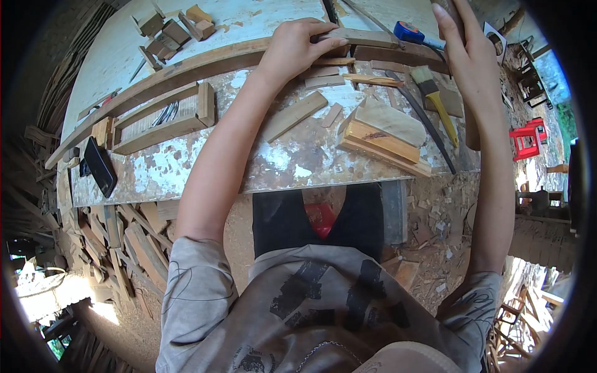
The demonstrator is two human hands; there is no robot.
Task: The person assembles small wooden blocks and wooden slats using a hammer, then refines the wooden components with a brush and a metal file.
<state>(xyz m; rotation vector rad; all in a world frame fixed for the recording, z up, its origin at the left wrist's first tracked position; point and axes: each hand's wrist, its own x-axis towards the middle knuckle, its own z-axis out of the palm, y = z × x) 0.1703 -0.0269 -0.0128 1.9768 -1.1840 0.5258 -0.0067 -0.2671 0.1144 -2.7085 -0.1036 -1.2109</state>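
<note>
- Left hand [297,48]: on the long wooden bar [205,64], fingers bent over it, tips on a short wooden strip [368,38] at the bar's far side. Firm grip or just resting: can't tell.
- Right hand [467,50]: fingers wrapped round a dark wood piece [449,17], top right, partly out of view.
- Bench [249,171]: worn top, patchy white and brown. Bar crosses it left to right, looks curved.
- Near side of bar, left: open wooden tray [163,133] with thin metal bits inside; black phone [101,166] by the bench edge.
- Near side, middle/right: loose offcuts [295,116], wood block [387,135], dark thin strip [425,118], yellow-handled brush [436,102], bristles away from the person.
- Far side: small wood blocks [169,38] clustered left, blue tape measure [408,32] between the 2 hands.
- Room: scrap wood pile [121,239] lower left, chips over the floor [429,217], red stool [527,138] off to the right, dark wood stacks [62,74] far left. Bright daylight at both sides.
</note>
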